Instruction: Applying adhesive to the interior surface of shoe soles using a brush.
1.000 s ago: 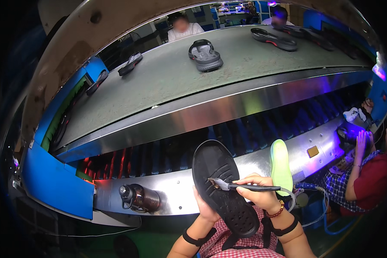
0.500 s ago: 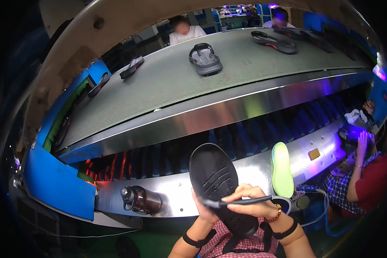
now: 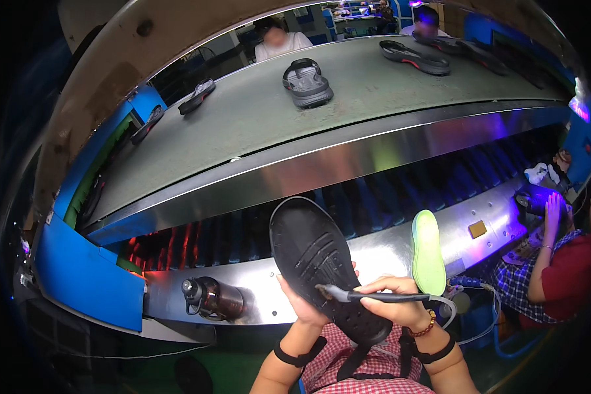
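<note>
A black shoe sole (image 3: 310, 246) is tilted in front of me, its ridged, holed face toward me. My left hand (image 3: 301, 299) grips it from the left edge and beneath; some of its fingers are hidden behind the sole. In my right hand (image 3: 400, 303) is a brush (image 3: 338, 293) with a black handle, pinched between thumb and fingers. Its pale bristles, brownish at the tip, lie over the middle of the sole. A grey tube (image 3: 450, 308) runs from the handle's end. Just right of that hand, a yellow-green sole (image 3: 429, 253) rests on the metal ledge.
A dark bottle (image 3: 213, 299) stands on the metal ledge (image 3: 259, 289) at left; a small tan block (image 3: 477, 229) lies at right. Beyond, the wide green belt (image 3: 236, 131) carries several dark soles (image 3: 308, 84). A co-worker (image 3: 567, 269) sits close on my right; two people are across the belt.
The black sole has risen and shifted left in my left hand. The brush tip has gone from near the sole's left edge to its middle. The view has shifted slightly.
</note>
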The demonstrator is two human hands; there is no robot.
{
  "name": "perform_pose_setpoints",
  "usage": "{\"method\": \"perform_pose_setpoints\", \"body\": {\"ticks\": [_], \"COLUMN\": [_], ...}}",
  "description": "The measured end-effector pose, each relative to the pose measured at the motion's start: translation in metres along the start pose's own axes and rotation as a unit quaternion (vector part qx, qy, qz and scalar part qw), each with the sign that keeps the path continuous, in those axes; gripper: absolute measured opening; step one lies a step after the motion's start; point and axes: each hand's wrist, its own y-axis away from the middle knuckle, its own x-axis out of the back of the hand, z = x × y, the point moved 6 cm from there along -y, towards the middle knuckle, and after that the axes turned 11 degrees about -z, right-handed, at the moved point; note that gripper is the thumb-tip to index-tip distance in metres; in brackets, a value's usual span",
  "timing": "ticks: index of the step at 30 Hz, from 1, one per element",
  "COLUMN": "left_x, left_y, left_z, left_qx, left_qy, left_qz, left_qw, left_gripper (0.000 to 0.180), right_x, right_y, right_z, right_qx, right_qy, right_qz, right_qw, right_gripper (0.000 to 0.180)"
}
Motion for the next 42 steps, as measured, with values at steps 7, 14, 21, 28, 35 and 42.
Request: {"method": "perform_pose_setpoints", "body": {"ticks": [7, 14, 21, 28, 35, 42], "left_x": [0.001, 0.002, 0.002, -0.001, -0.009, -0.007], "left_y": [-0.003, -0.011, -0.007, -0.008, -0.009, -0.009], "left_z": [0.011, 0.024, 0.031, 0.034, 0.040, 0.044], "left_qx": [-0.028, -0.121, -0.145, -0.148, -0.158, -0.153], "left_qy": [0.014, -0.035, 0.006, -0.007, 0.017, 0.011], "left_qz": [-0.042, -0.054, -0.007, 0.020, 0.002, -0.058], "left_qw": [0.999, 0.991, 0.989, 0.989, 0.987, 0.987], "left_gripper": [0.103, 0.098, 0.097, 0.100, 0.099, 0.097], "right_x": [0.000, 0.002, -0.002, 0.009, 0.021, 0.020], "right_y": [0.008, 0.012, 0.014, 0.024, 0.031, 0.043], "right_z": [0.000, -0.011, -0.018, -0.006, -0.003, 0.005], "right_qx": [0.017, 0.092, 0.090, 0.061, 0.073, 0.064], "right_qy": [-0.094, 0.104, 0.163, 0.105, 0.096, -0.138], "right_qz": [-0.069, -0.112, -0.121, -0.065, -0.026, -0.143], "right_qw": [0.993, 0.984, 0.975, 0.991, 0.992, 0.978], "right_gripper": [0.022, 0.021, 0.018, 0.019, 0.020, 0.021]}}
